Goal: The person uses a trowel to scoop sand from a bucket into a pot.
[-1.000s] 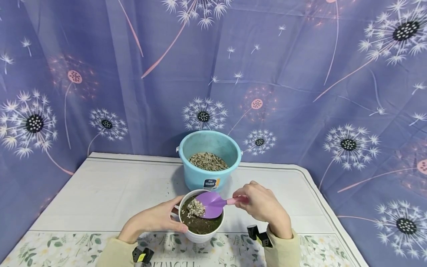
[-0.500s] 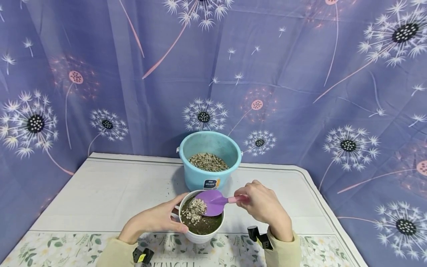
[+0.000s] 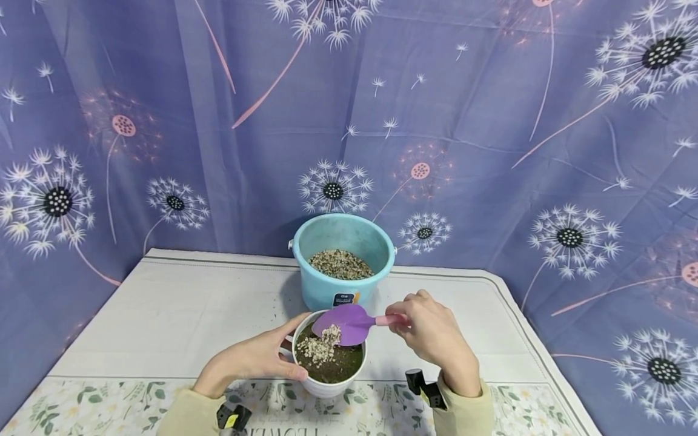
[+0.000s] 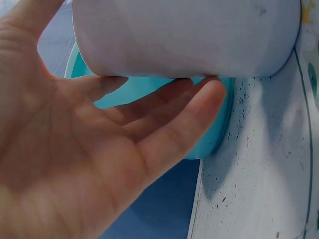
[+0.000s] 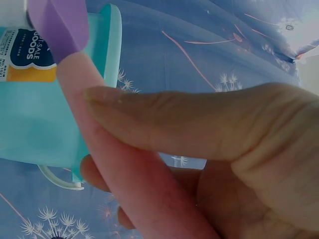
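A white flower pot (image 3: 326, 389) holds dark soil (image 3: 349, 362), with pale gravel (image 3: 315, 351) heaped over its left part. My left hand (image 3: 259, 356) grips the pot's left side, thumb toward me and fingers on the far side. In the left wrist view, fingertips (image 4: 212, 92) meet the pot's wall. My right hand (image 3: 433, 330) holds a small trowel by its pink handle (image 5: 127, 164), thumb along the top. Its purple blade (image 3: 351, 324) hangs tilted over the pot, its left end above the soil, with some gravel at its lower edge.
Right behind the pot stands a light blue bucket (image 3: 319, 293), partly filled with mixed gravel (image 3: 339, 264). A white tablecloth (image 3: 207, 309) with a floral front band covers the table. A blue dandelion-print curtain (image 3: 262, 181) hangs behind and at both sides.
The trowel blade has lifted slightly and tipped, and its gravel has spilled and spread over the soil. My right hand has shifted a little; the left hand and pot stay in place.
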Demonstrator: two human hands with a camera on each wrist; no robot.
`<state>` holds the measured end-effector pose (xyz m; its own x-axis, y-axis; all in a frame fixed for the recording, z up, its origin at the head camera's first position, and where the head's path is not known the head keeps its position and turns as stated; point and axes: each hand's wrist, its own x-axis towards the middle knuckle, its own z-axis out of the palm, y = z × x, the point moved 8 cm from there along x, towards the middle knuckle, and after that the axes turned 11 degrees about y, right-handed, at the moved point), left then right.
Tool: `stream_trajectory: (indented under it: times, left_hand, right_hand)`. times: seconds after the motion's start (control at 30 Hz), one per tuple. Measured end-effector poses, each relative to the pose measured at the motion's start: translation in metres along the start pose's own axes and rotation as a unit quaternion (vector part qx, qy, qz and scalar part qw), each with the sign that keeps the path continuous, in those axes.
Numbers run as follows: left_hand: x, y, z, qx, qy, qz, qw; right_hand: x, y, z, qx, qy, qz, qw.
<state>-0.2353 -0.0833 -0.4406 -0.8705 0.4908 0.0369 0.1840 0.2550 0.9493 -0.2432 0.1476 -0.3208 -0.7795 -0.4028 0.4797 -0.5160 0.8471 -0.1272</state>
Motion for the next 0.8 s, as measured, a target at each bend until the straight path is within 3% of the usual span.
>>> stream_trajectory:
  times: [0.17, 0.57, 0.8]
  left_hand:
    - [0.0, 0.001, 0.001, -0.008, -0.003, 0.005, 0.9999]
    - [-0.002, -0.001, -0.001, 0.033, 0.012, -0.01, 0.9993]
    - [-0.002, 0.0, -0.002, 0.023, 0.007, -0.012, 0.9996]
  right_hand:
    - [0.001, -0.002, -0.003, -0.007, 0.021, -0.011, 1.0]
    - [0.003, -0.004, -0.013, -0.022, 0.082, -0.029, 0.996]
    - [0.002, 0.0, -0.017, 0.008, 0.091, -0.032, 0.995]
